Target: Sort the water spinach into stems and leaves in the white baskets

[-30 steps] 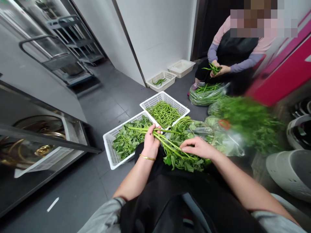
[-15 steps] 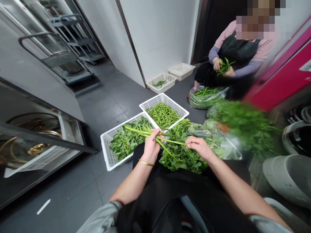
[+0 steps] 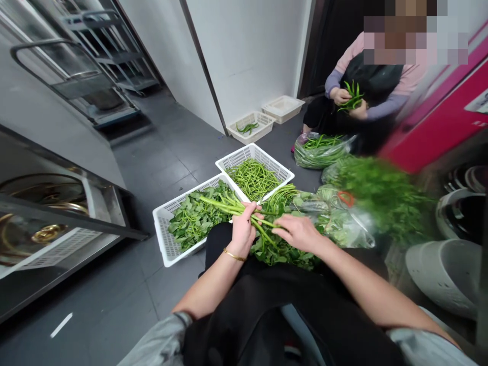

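Note:
My left hand (image 3: 244, 229) is closed around a bunch of long green stems (image 3: 219, 204) that fan out up-left and down-right. My right hand (image 3: 296, 231) pinches the right end of a stem, close beside the left hand. Below both hands lies a heap of leafy greens (image 3: 284, 251) across my lap. A white basket (image 3: 163, 239) with picked leaves (image 3: 194, 218) stands to the left. Behind it, touching, a second white basket (image 3: 287, 175) holds cut green stems or long beans (image 3: 253, 178); which, I cannot tell.
A co-worker (image 3: 377, 91) sits at the back right holding green peppers (image 3: 353, 95). A bag of green peppers (image 3: 324, 150), blurred leafy herbs (image 3: 381, 190) and a clear plastic bag (image 3: 354, 223) lie on the right. White bucket (image 3: 444, 274) at right; metal shelf (image 3: 72, 244) at left.
My right hand has moved left along the stem, closer to my left hand. The left hand keeps its hold on the bunch. The view has shifted slightly.

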The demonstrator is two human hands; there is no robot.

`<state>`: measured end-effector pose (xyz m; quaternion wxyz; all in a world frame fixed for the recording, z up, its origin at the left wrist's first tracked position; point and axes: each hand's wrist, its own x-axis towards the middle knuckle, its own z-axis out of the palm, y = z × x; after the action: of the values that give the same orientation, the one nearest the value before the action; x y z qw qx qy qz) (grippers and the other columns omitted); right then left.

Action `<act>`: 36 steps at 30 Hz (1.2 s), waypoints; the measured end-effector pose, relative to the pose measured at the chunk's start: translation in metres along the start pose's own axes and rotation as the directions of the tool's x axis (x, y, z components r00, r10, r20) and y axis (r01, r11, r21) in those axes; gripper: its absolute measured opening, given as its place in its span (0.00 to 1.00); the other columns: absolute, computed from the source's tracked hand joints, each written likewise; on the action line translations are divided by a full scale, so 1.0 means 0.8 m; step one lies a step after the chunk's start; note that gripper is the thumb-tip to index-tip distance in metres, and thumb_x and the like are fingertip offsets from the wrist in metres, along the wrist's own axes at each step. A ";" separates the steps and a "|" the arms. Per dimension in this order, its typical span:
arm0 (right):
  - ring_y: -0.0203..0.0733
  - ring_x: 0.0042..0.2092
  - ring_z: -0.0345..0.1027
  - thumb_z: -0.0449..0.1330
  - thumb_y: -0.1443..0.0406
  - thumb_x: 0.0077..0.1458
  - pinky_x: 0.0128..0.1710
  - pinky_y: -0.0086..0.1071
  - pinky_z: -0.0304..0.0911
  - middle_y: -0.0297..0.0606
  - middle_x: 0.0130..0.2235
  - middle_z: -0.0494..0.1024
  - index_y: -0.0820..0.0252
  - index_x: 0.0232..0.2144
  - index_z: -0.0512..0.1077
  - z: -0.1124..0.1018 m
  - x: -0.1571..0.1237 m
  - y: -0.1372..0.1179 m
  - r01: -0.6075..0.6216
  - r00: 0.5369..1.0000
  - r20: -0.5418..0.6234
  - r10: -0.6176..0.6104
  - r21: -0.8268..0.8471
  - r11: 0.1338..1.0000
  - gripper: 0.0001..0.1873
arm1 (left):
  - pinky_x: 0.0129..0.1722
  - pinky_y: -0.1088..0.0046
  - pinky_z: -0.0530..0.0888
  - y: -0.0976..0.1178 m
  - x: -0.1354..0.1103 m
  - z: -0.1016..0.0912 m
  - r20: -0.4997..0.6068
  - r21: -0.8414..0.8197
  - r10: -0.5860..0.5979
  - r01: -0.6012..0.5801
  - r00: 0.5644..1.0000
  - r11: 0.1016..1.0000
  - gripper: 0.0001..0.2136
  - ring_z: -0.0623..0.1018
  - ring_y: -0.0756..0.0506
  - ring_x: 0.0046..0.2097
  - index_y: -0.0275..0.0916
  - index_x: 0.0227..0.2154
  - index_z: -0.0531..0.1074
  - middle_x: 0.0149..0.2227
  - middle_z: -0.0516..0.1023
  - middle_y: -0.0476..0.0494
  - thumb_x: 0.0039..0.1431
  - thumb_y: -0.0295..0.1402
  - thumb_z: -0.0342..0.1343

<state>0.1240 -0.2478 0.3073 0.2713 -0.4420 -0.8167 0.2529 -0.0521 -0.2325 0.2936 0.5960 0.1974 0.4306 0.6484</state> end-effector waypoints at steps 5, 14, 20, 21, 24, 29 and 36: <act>0.31 0.19 0.52 0.50 0.56 0.59 0.21 0.26 0.53 0.27 0.16 0.60 0.59 0.21 0.66 0.003 0.010 0.019 -0.124 0.965 -0.156 0.211 0.437 0.891 0.19 | 0.18 0.81 0.64 -0.002 -0.001 -0.013 0.023 -0.093 -0.025 0.027 0.999 0.995 0.13 0.70 0.55 0.19 0.37 0.24 0.63 0.24 0.75 0.49 0.43 0.33 0.64; 0.38 0.29 0.65 0.56 0.59 0.56 0.30 0.30 0.58 0.38 0.28 0.74 0.60 0.26 0.72 0.020 0.013 -0.025 0.115 0.984 0.127 -0.122 0.064 0.991 0.12 | 0.18 0.81 0.64 0.003 0.001 -0.029 0.061 -0.101 0.070 -0.064 0.996 0.993 0.11 0.69 0.55 0.19 0.37 0.25 0.63 0.25 0.74 0.51 0.48 0.33 0.62; 0.28 0.17 0.48 0.51 0.55 0.58 0.16 0.24 0.46 0.28 0.20 0.64 0.57 0.25 0.67 0.000 0.029 -0.006 -0.056 0.949 -0.202 0.242 0.648 0.760 0.15 | 0.20 0.79 0.66 0.015 -0.021 -0.046 0.140 -0.196 0.067 -0.039 0.988 0.980 0.12 0.69 0.55 0.19 0.38 0.24 0.62 0.26 0.73 0.51 0.50 0.36 0.60; 0.28 0.17 0.43 0.49 0.54 0.58 0.15 0.23 0.41 0.27 0.20 0.62 0.56 0.25 0.65 -0.017 0.029 0.005 -0.047 0.919 -0.263 0.295 0.668 0.743 0.16 | 0.20 0.79 0.66 0.022 -0.021 -0.055 0.145 -0.214 0.093 -0.060 0.985 0.975 0.12 0.67 0.56 0.18 0.38 0.24 0.62 0.25 0.73 0.52 0.51 0.36 0.60; 0.28 0.17 0.45 0.53 0.54 0.55 0.14 0.23 0.39 0.28 0.21 0.63 0.57 0.24 0.63 -0.077 0.024 0.029 -0.088 0.853 -0.337 0.399 0.661 0.746 0.15 | 0.16 0.80 0.62 0.048 -0.015 -0.092 0.212 -0.249 0.180 -0.125 0.961 0.960 0.10 0.63 0.58 0.14 0.37 0.23 0.63 0.23 0.71 0.53 0.51 0.34 0.59; 0.31 0.20 0.57 0.61 0.60 0.50 0.19 0.25 0.53 0.29 0.20 0.68 0.57 0.23 0.68 -0.119 0.024 0.006 -0.150 0.882 -0.412 0.228 0.213 0.965 0.09 | 0.12 0.81 0.59 0.085 -0.001 -0.144 0.363 -0.294 0.323 -0.222 0.874 0.930 0.10 0.57 0.59 0.11 0.37 0.21 0.61 0.20 0.67 0.56 0.51 0.33 0.56; 0.34 0.28 0.68 0.53 0.64 0.60 0.28 0.27 0.60 0.38 0.29 0.77 0.61 0.35 0.74 -0.090 0.043 -0.034 0.345 0.938 0.105 -0.330 -0.350 0.871 0.10 | 0.10 0.84 0.54 0.090 0.000 -0.135 0.420 -0.434 0.313 -0.115 0.852 0.894 0.13 0.50 0.61 0.11 0.38 0.21 0.55 0.19 0.62 0.58 0.52 0.31 0.56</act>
<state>0.1401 -0.2192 0.3847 0.2079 -0.3297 -0.9192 0.0558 -0.1788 -0.2617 0.2914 0.6331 0.2757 0.1054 0.7156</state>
